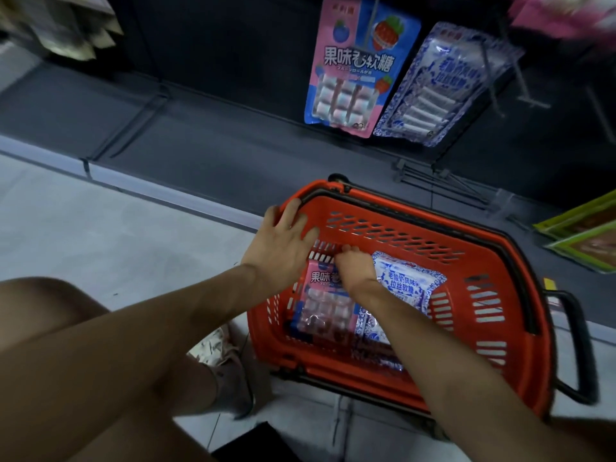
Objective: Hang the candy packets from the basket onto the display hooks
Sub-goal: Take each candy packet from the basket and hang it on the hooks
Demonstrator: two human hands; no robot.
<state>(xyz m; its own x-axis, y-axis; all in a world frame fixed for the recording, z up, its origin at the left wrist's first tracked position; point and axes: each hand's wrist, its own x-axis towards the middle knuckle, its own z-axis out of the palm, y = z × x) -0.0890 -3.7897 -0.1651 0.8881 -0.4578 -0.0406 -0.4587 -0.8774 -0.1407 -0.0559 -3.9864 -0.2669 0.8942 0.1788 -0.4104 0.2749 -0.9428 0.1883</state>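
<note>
An orange plastic basket (393,225) stands on the floor in front of a dark display rack. Inside it lie a pink-and-blue candy packet (325,305) and several blue-and-white packets (406,285). My left hand (283,241) rests on the basket's far left rim with fingers spread. My right hand (355,266) reaches into the basket, its fingers curled at the top edge of the pink-and-blue packet. On the rack above, a pink-and-blue packet (356,68) and a blue-and-white packet (440,85) hang from hooks (490,65).
The basket's black handle (580,348) sticks out at the right. Green-edged packets (586,238) lie on the low shelf at the far right. Bare wire hooks (443,185) lie on the shelf base behind the basket. My knee and shoe (230,368) are left of the basket.
</note>
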